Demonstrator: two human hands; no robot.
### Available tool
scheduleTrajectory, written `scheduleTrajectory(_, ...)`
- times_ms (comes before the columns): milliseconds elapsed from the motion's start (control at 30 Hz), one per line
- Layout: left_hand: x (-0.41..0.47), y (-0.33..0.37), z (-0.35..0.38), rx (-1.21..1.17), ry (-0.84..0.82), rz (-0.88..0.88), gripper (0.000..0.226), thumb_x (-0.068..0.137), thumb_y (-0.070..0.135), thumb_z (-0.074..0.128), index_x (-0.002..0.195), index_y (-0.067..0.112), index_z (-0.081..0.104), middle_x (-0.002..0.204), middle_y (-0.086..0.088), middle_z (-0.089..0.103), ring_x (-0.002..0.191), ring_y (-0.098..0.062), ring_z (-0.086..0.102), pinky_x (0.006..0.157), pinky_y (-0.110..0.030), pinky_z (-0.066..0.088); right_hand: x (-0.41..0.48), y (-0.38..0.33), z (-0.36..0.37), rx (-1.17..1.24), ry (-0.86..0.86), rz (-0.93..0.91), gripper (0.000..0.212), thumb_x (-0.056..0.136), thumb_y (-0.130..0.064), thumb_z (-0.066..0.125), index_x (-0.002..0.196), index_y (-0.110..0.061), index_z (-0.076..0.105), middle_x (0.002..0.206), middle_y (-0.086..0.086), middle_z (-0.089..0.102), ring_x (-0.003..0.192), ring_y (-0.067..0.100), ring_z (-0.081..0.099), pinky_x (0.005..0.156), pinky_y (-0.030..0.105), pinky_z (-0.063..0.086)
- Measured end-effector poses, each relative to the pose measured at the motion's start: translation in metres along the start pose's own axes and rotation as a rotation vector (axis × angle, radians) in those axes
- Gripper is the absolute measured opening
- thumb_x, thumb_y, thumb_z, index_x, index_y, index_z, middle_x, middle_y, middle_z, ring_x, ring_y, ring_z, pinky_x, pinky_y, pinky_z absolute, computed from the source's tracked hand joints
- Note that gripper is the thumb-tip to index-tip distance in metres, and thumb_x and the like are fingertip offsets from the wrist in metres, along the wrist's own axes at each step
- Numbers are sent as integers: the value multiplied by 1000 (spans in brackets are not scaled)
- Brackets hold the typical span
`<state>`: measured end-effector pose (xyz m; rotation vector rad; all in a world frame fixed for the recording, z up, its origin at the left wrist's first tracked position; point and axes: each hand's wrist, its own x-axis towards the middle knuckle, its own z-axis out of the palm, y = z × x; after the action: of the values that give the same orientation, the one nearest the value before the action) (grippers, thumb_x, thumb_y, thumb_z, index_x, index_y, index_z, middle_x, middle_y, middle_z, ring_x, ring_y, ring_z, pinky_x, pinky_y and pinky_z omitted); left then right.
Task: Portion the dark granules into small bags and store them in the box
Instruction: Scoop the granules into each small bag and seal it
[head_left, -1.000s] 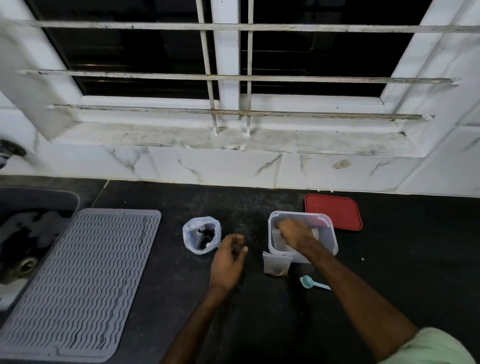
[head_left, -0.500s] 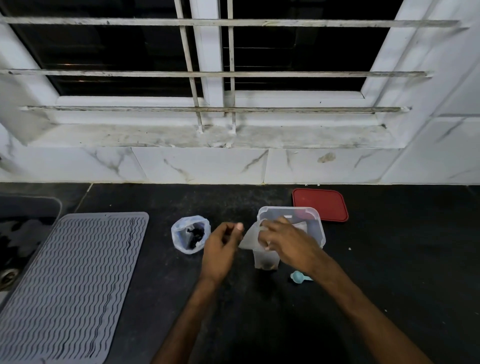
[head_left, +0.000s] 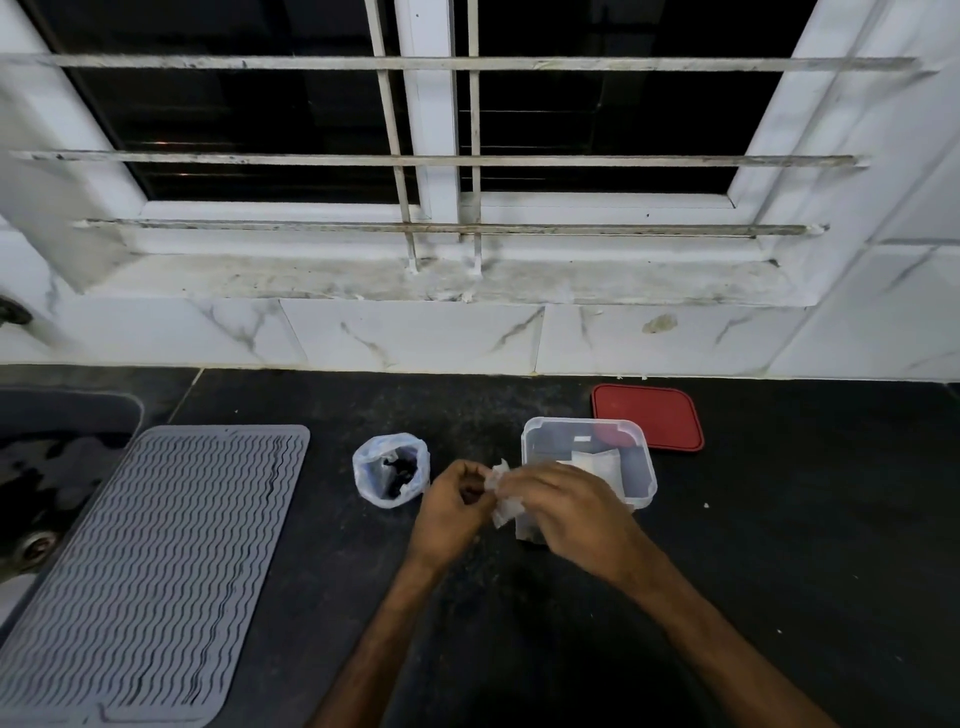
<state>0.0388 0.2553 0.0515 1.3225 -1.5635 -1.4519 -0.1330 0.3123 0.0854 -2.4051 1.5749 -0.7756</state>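
Both hands pinch one small bag (head_left: 503, 498). It is clear plastic, crumpled, and held up off the countertop (head_left: 779, 571) between them. Left hand (head_left: 451, 512): fingers curled in, thumb and fingertips closed on the bag's left edge. Right hand (head_left: 566, 512): back of hand up, fingers curled over the bag's right side. Cannot tell whether the bag mouth is open, it is too crumpled. Contents are not readable either.

Just under the grip, below the right hand's fingers, a second small bag (head_left: 525, 535) stands on the counter with dark fill at its bottom. It is mostly hidden by the hand.

Directly behind the grip on the right-hand side is the box (head_left: 643, 488), clear plastic, lid off. Pale flat bags (head_left: 597, 461) lie inside. Cannot tell whether the box touches the second small bag.

Past the box, farther from the grip, a red lid (head_left: 649, 415) lies flat on the counter just beside the box's far corner.

Left of the grip, near the left hand but apart from it, a supply bag (head_left: 366, 473) stands upright with its rim rolled down. The dark granules (head_left: 397, 470) are inside it.

Farther left, well apart, a grey ribbed mat (head_left: 156, 561) lies flat. Beyond it is a sink (head_left: 57, 467) at the frame edge.

Farthest from the grip are a white tiled wall (head_left: 415, 338), a stained sill (head_left: 363, 278), and a barred window (head_left: 431, 158) that is dark behind.
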Motion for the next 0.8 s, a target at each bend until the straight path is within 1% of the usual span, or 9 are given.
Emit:
scheduleTrajectory(67, -5, 2, 3, -17, 91, 6, 16, 87, 2, 66, 95, 15, 60, 87, -4, 70, 73, -8, 66, 57, -16, 50, 0, -17, 3, 120, 176, 212, 22, 91, -26, 65, 113, -25, 61, 111, -10, 65, 99, 4, 60, 82, 26, 55)
scheduleTrajectory(133, -8, 2, 7, -48, 119, 23, 15, 87, 6, 67, 95, 17, 60, 88, -5, 70, 71, -10, 65, 53, -18, 47, 7, -25, 9, 187, 106, 410, 30, 91, -43, 64, 114, -30, 48, 108, -14, 58, 93, 1, 56, 73, 18, 48)
scheduleTrajectory(233, -8, 1, 11, -31, 125, 46, 12, 88, 14, 69, 95, 19, 60, 87, -5, 71, 71, -14, 66, 52, -19, 46, 16, -23, 19, 302, 15, 562, 26, 92, -46, 60, 105, -33, 42, 95, -13, 62, 80, 3, 62, 67, 20, 51)
scheduleTrajectory(300, -7, 0, 10, -8, 123, 39, 12, 88, 16, 70, 94, 19, 59, 86, -7, 70, 66, -17, 67, 47, -22, 47, 19, -18, 20, 246, 14, 582, 20, 95, -37, 59, 102, -30, 42, 91, -10, 65, 77, 5, 65, 62, 17, 48)
scheduleTrajectory(367, -7, -2, 7, 54, 150, 23, 17, 86, 10, 70, 94, 19, 58, 83, -7, 68, 62, -13, 65, 47, -26, 50, 18, -14, 16, 107, -22, 581, 23, 94, -27, 61, 104, -28, 41, 93, -7, 66, 81, 9, 66, 62, 15, 43)
scheduleTrajectory(500, -4, -3, 0, 383, 243, 11, 29, 78, 17, 70, 100, 25, 52, 78, 10, 64, 74, -8, 64, 70, -36, 55, 23, -11, 8, -93, -56, 604, 25, 91, -26, 65, 100, -27, 41, 96, -6, 66, 85, 12, 64, 72, 24, 51)
scheduleTrajectory(600, -3, 4, 8, 494, 227, 32, 28, 79, 22, 68, 100, 30, 51, 86, 13, 62, 80, -9, 63, 73, -37, 54, 31, -13, 7, -97, -48, 655, 22, 91, -24, 66, 96, -26, 44, 101, -2, 67, 87, 15, 63, 77, 27, 52)
scheduleTrajectory(700, -6, 7, 14, 587, 177, 97, 20, 84, 27, 65, 98, 32, 52, 93, 13, 63, 83, -8, 63, 69, -34, 52, 32, -16, 8, -78, -101, 666, 18, 92, -26, 65, 102, -23, 50, 102, -2, 66, 89, 16, 63, 80, 30, 52)
scheduleTrajectory(800, -8, 9, 11, 626, 213, 111, 19, 85, 26, 62, 100, 33, 53, 90, 15, 65, 81, -7, 63, 66, -31, 50, 25, -12, 7, -129, -128, 679, 19, 90, -26, 64, 100, -23, 47, 99, -1, 66, 85, 17, 63, 69, 30, 51)
